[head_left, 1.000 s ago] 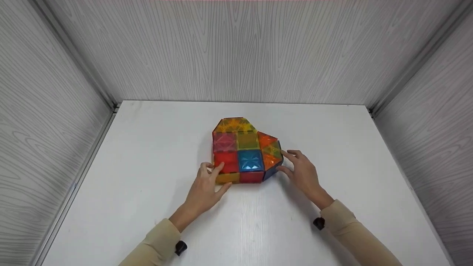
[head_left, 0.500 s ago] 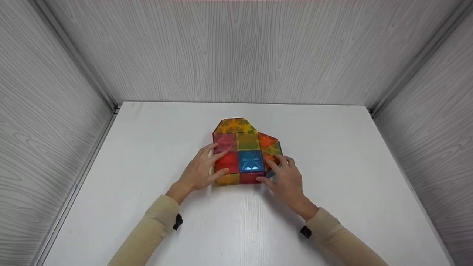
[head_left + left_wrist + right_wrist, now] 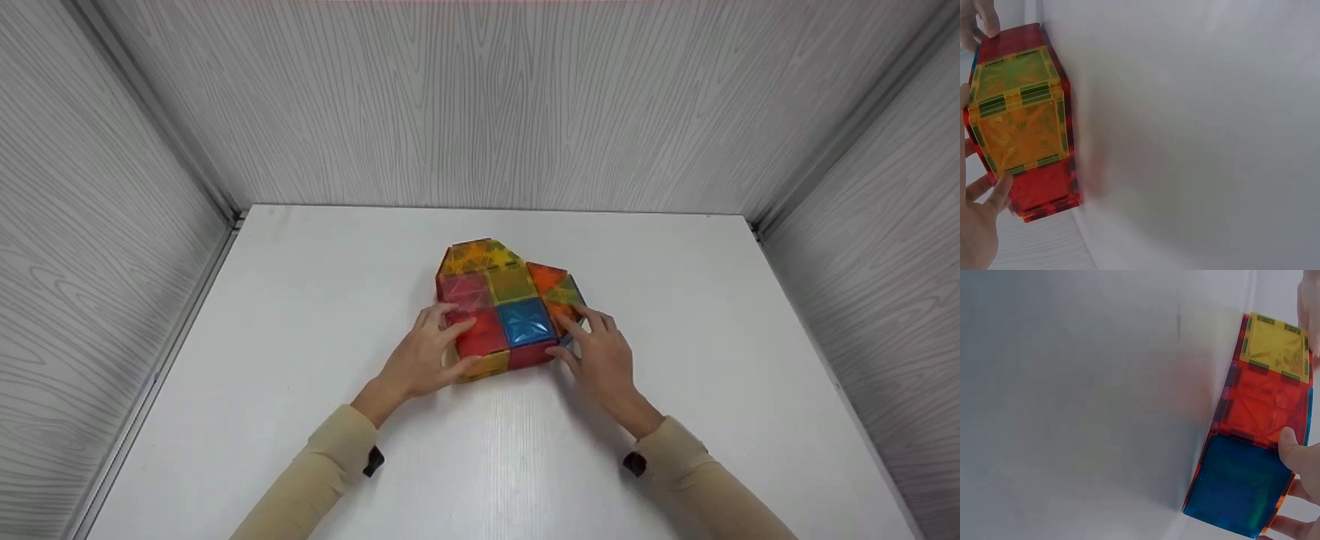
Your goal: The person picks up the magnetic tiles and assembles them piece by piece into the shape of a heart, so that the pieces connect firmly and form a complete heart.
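Observation:
A low heart-shaped box of colored translucent magnetic tiles lies on the white table, its rounded lobes facing away from me and its square corner toward my left hand. At that near-left corner, my left hand grips the box, thumb at the yellow front tile and fingers against the left side wall and top edge. The right hand holds the front-right part. Its thumb presses the red front wall beside a blue side tile, while its fingers lie over the orange top tiles.
The white tabletop extends around the box on every side. Grey wood-grain panels enclose the back, left and right. Dark devices are strapped at both sleeve cuffs.
The right hand has shifted from the right side wall toward the front-right corner. My left hand has resettled on the left corner. The box has turned slightly counterclockwise and slid a little right.

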Demonstrator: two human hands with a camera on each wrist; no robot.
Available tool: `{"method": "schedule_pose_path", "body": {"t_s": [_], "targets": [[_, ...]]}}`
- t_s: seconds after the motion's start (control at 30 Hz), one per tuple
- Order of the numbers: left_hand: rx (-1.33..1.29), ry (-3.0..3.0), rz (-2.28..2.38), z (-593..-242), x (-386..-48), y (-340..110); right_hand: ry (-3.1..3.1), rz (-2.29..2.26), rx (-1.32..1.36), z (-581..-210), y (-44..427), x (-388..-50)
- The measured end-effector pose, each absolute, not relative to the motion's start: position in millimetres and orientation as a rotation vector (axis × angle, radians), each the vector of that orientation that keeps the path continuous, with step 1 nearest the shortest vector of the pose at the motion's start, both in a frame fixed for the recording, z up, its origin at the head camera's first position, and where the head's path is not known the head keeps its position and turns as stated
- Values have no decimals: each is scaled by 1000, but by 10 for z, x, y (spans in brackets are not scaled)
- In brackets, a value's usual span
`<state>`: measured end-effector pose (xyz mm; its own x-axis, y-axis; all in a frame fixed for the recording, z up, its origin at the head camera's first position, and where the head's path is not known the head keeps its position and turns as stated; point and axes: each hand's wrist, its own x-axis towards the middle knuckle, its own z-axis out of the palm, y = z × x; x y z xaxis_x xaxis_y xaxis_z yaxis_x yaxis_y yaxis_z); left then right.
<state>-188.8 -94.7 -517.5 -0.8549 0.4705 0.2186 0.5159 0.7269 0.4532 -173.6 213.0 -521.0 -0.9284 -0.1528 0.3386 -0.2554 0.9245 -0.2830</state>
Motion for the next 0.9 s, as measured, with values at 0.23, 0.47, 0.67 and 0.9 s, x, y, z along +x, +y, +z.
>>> {"method": "schedule_pose_path", "body": {"t_s": [0.23,0.47,0.67,0.9], "targets": [[-900,-2786,-758,-5189,-1799,-742,-2779,504,330,-5186,2437,-1926],[-859,-2762,-727,-5221,-1749,-520,-2799,535,432,-5182,2647,-2122],[-787,-2763,-743,-5205,-1714,-337,-2833,568,504,-5160,2767,-2257],[-752,-2725,-684,-5229,-1698,-223,-2837,575,563,-5148,2847,-2357]]}}
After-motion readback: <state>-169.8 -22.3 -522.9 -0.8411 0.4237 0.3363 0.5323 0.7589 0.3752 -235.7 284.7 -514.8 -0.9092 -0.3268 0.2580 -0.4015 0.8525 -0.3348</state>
